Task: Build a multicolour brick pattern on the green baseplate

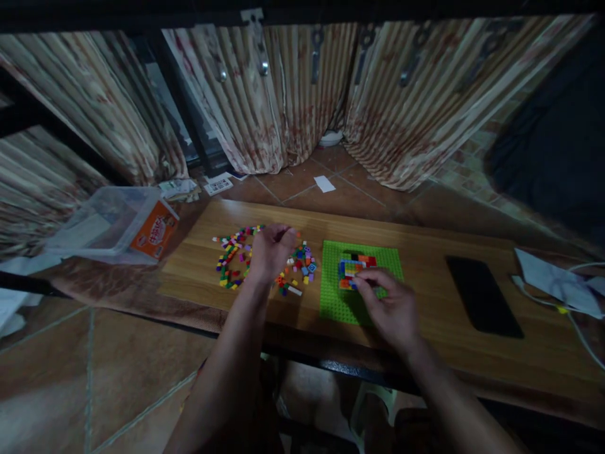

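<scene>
Many small toy building bricks (230,254) in mixed colours lie loose on the left half of the wooden board. My left hand (273,250) is over them, thumb and fingers pinched together; whether a brick is between the fingertips is too small to tell. To the right lies a green studded baseplate (338,307). On it sits a low brick build (348,267) of blue, yellow, red, orange and white pieces. My right hand (391,306) reaches over the baseplate, its thumb and forefinger pinched at the build's near right edge. What those fingertips grip is hidden.
A black phone-like slab (482,296) lies on the wooden board (428,277), with white cables (543,299) and paper at its right end. A clear plastic bin (101,224) with an orange label stands at the left. Curtains (293,94) hang behind; a white card (324,183) lies on the tiled floor.
</scene>
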